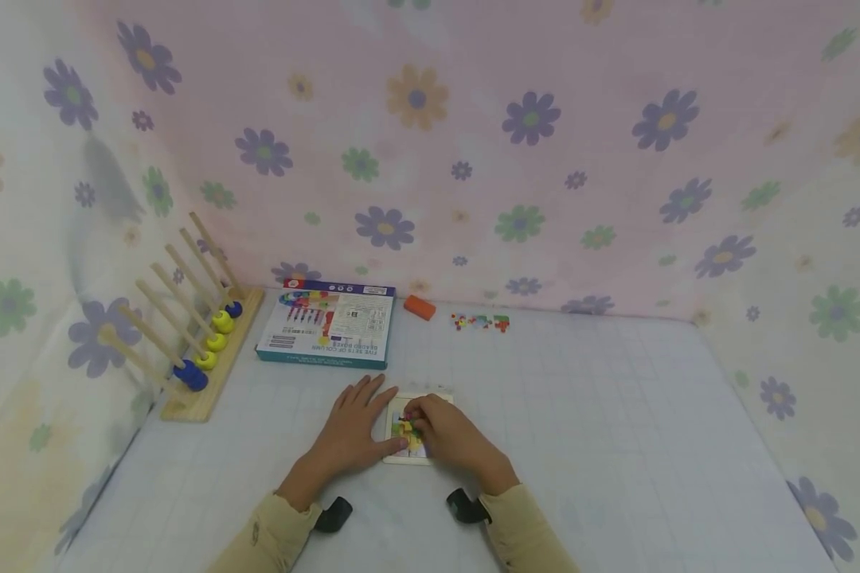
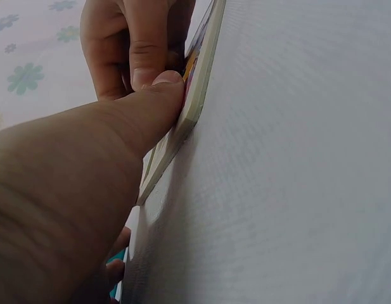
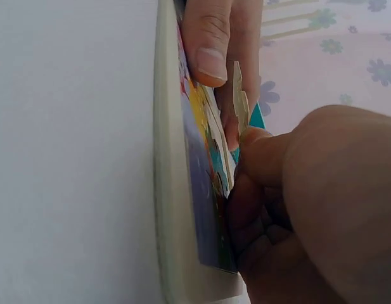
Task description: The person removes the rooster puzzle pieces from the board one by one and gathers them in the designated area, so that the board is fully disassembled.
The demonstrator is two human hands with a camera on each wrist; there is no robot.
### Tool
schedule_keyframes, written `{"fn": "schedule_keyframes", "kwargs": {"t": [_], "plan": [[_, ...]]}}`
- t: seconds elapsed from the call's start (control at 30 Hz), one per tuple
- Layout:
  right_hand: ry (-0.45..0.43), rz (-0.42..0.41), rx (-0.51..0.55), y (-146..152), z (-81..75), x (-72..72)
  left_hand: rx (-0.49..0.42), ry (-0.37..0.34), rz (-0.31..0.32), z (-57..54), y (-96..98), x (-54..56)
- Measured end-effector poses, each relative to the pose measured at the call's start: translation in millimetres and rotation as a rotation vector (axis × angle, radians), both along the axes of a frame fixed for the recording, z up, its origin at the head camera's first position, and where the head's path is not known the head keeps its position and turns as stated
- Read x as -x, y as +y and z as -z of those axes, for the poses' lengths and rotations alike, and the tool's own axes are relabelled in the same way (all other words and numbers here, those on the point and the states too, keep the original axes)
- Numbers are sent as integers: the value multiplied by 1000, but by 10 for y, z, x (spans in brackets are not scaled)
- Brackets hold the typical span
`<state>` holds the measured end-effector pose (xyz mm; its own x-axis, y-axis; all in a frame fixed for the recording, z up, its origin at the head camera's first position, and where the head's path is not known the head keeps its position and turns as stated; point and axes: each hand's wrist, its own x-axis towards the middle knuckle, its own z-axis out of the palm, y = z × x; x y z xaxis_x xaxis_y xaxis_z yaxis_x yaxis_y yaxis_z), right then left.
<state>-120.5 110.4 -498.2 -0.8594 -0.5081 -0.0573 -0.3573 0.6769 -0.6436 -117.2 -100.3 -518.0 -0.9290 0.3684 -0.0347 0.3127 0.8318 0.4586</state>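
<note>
A small framed jigsaw puzzle (image 1: 391, 458) with a pale border and a colourful picture lies on the table between the two hands. My left hand (image 1: 349, 430) is spread along its left side, the thumb resting on the picture near the lower edge. Over the right part of the board, my right hand (image 1: 453, 436) pinches a puzzle piece (image 3: 240, 101) between thumb and fingers. The right wrist view shows that piece held edge-up, just above the board. Much of the picture is hidden under the hands.
Several loose puzzle pieces (image 1: 481, 323) lie near the back, beside an orange block (image 1: 420, 307). A flat bead-set box (image 1: 322, 326) sits behind the left hand. At the left stands a wooden peg rack (image 1: 201, 402) with blue and yellow beads.
</note>
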Motion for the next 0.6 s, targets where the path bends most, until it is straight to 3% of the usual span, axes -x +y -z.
{"fn": "schedule_keyframes", "kwargs": {"t": [0.4,0.6], "plan": [[17,-31,87,85,9,16,5,5,6,63,-5,-6],[-13,104,130,214,-12,81,8,-2,9,47,-12,-3]]}}
